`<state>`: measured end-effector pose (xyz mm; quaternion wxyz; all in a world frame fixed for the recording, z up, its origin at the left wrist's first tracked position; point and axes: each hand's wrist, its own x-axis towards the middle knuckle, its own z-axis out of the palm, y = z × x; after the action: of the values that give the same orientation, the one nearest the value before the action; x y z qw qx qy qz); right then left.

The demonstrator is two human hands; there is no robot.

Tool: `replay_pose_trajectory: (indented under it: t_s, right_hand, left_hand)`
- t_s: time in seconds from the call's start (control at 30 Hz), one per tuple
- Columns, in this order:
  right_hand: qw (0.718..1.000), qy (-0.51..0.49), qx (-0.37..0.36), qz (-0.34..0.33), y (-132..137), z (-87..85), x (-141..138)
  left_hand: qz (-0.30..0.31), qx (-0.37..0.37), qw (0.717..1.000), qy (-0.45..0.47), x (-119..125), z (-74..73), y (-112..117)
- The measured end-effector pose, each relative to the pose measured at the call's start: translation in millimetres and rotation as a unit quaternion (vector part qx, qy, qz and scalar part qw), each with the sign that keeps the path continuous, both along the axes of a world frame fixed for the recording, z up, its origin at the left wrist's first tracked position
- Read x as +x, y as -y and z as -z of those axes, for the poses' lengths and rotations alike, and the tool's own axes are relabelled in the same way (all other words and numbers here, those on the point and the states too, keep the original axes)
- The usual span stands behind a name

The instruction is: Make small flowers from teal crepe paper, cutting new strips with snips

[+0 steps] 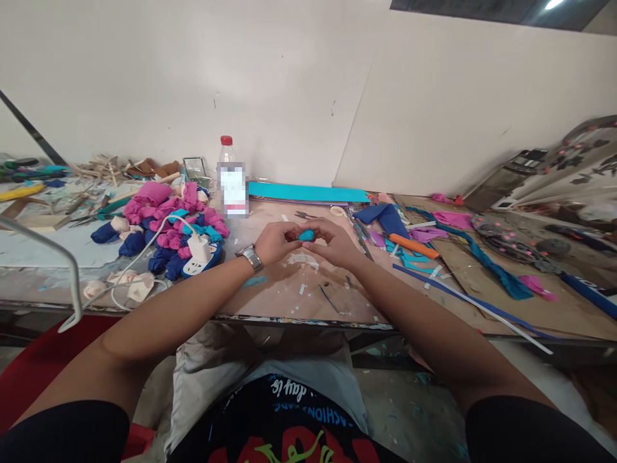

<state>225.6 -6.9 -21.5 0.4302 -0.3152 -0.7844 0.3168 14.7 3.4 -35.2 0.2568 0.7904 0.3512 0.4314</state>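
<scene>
A small turquoise bundle, rounded and looking like crumpled paper or cloth, is pinched between both hands above the middle of the table. My left hand, below a metal-band wristwatch, closes its fingers on the bundle's left side. From the right, my right hand curls around it with thumb and fingers touching it. Parts of the bundle are hidden by the fingertips. Beneath the hands lies the paint-stained tabletop with small scraps on it.
Pink, navy and turquoise bundles are heaped at left beside a power strip with a plugged-in charger. A red-capped bottle stands behind. At right lie an orange-handled cutter, coloured strips and cardboard. A turquoise strip lies along the wall.
</scene>
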Motion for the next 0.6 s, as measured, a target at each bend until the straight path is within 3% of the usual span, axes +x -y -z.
replay_pose_trajectory:
  t_s: [0.2,0.33,0.6]
  right_hand:
    - [0.995,-0.093,-0.035,0.022,-4.5,2.1,-1.5]
    - [0.992,-0.119,-0.021,0.019,-4.1,-0.2,-1.6]
    - [0.99,-0.128,-0.065,0.012,0.2,-2.1,-2.2]
  left_hand:
    - [0.03,-0.066,0.99,0.118,3.4,-0.7,-1.0]
    - [0.064,-0.113,0.972,0.197,5.5,-2.9,-0.1]
    - [0.068,-0.15,0.958,0.234,6.6,-6.9,1.4]
